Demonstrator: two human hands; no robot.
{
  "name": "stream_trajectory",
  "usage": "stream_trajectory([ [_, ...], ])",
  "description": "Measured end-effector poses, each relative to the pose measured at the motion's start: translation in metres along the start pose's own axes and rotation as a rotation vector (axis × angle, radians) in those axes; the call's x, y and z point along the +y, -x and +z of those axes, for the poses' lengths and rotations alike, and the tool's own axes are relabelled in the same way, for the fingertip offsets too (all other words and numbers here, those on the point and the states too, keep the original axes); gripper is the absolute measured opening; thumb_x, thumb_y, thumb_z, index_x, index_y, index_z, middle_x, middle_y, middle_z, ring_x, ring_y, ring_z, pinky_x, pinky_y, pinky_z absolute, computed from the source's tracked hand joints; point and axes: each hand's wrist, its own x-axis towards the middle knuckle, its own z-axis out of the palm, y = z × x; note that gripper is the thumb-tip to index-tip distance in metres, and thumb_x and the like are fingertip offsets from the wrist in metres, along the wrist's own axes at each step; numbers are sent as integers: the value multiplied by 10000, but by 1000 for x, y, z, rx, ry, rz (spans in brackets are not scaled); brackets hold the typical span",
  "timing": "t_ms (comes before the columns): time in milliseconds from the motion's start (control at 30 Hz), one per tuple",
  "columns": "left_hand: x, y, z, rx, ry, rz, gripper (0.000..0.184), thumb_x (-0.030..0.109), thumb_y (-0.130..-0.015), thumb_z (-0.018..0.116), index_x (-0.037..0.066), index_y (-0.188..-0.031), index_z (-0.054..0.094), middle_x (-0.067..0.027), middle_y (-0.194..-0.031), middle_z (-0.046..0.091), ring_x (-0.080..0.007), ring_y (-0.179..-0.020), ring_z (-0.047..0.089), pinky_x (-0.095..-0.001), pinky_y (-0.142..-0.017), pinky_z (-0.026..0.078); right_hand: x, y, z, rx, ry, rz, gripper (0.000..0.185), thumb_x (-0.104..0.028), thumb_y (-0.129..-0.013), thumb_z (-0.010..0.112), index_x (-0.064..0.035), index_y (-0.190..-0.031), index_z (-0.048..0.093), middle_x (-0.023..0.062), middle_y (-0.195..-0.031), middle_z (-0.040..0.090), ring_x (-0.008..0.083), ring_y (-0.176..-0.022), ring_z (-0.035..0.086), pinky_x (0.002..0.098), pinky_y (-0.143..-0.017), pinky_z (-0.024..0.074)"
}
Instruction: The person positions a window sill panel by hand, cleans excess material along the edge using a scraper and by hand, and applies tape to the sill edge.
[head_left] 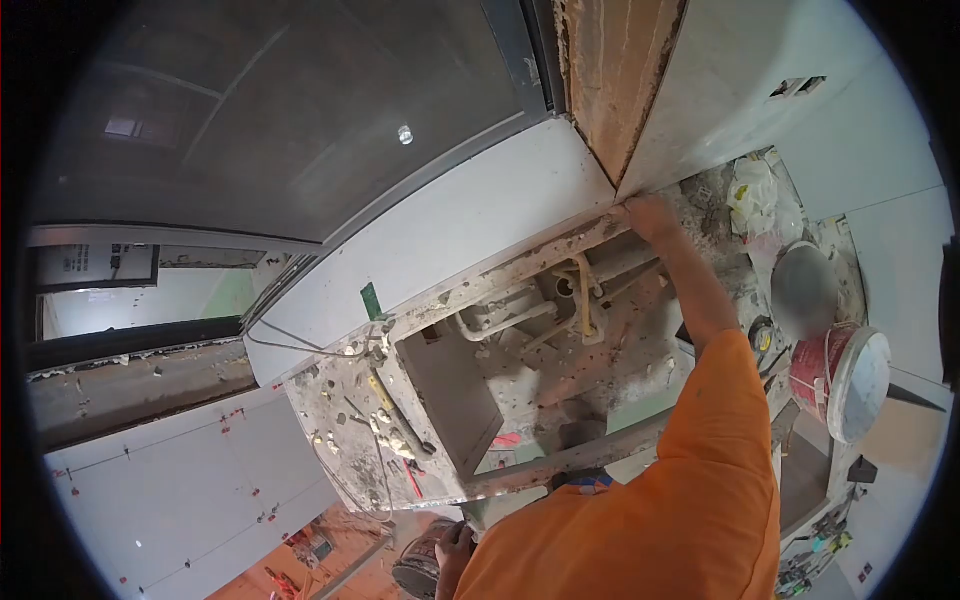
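Note:
My right hand (650,216) reaches across the dusty counter frame (560,462) to its back edge, at the corner where the white wall panel (480,210) ends. Its fingers are curled at that edge; anything between them is hidden. Below the front of the counter, my left hand (455,550) hangs low with bent fingers, beside a dirty bucket (415,568). What it grips, if anything, cannot be made out. Between the arms lies the counter's open cutout, with a beige pipe (587,300) and a white pipe (510,325) inside.
On the counter's left end lie a yellow-handled tool (388,402), a red stick (412,478) and crumbled debris. To the right stand a red-and-white bucket (815,372), a grey round container (803,285), a plastic bag (755,195) and a tape measure (763,338). A dark window pane (300,110) rises behind.

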Motion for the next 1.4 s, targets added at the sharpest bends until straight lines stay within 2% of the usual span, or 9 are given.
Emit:
stream_trajectory([
  [267, 7, 5, -5, 11, 310, -198, 344, 202, -955, 634, -72, -1154, 693, -95, -817, 703, -122, -665, 627, -306, -613, 513, 7, 1, -23, 20, -80, -2, 495, -529, -981, 538, -95, -920, 768, 192, -850, 723, 418, -822, 698, 531, -804, 557],
  [633, -58, 25, 11, 83, 168, 7, 279, 236, -940, 657, -17, -1044, 713, -112, -817, 704, -159, -730, 659, -336, -637, 530, -29, 35, -15, 295, -223, 227, 449, -409, -1005, 503, -25, -973, 734, 227, -835, 708, 431, -817, 687, 542, -754, 551],
  [767, -72, 43, 12, 164, -214, 351, 318, 274, -941, 666, 1, -1095, 719, -167, -890, 743, -241, -785, 711, -358, -676, 552, -93, 104, 21, 217, -270, 43, 409, -383, -994, 537, -23, -1000, 731, 237, -830, 703, 443, -793, 672, 552, -732, 540],
  [900, -51, 63, 11, 227, 252, -107, 346, 315, -936, 647, 8, -1083, 707, -186, -859, 711, -302, -780, 711, -401, -710, 554, -190, 215, 1, -130, -459, -7, 357, -307, -978, 592, 4, -1128, 680, 270, -1034, 684, 430, -978, 653, 519, -831, 526],
  [933, -59, 65, 12, 284, 213, -77, 364, 321, -931, 662, 7, -1112, 706, -190, -893, 721, -301, -820, 721, -387, -735, 560, -199, 242, 45, -113, -523, -65, 358, -295, -975, 598, -10, -1181, 666, 271, -1092, 672, 398, -1015, 654, 489, -828, 539],
  [967, -66, 67, 13, 334, 170, -45, 386, 326, -926, 678, 7, -1140, 704, -194, -927, 731, -300, -860, 731, -374, -761, 566, -178, 264, 138, 317, -156, -541, 346, -321, -954, 629, -19, -1106, 702, 257, -1010, 702, 399, -935, 675, 465, -775, 552],
  [1000, -71, 70, 10, 380, 209, -87, 386, 326, -926, 678, 7, -1140, 704, -194, -927, 731, -300, -860, 731, -374, -761, 566, -218, 282, 69, -375, -615, -144, 324, -309, -920, 666, 5, -980, 720, 234, -873, 709, 377, -822, 697, 456, -721, 555],
  [1200, -85, 44, -10, 406, 296, 11, 365, 223, -904, 723, -28, -1168, 693, -218, -1052, 739, -323, -991, 731, -390, -872, 559, -264, 377, 65, -556, -596, -456, 342, -378, -890, 640, -45, -888, 719, 229, -831, 691, 439, -797, 670, 523, -720, 523],
  [1400, -108, -17, -51, 415, 188, 158, 335, 192, -867, 732, -37, -1111, 708, -197, -910, 735, -336, -839, 719, -403, -789, 562, -276, 373, 40, -541, -312, -325, 302, -348, -883, 644, -75, -980, 729, 229, -858, 691, 430, -834, 675, 526, -754, 526],
])
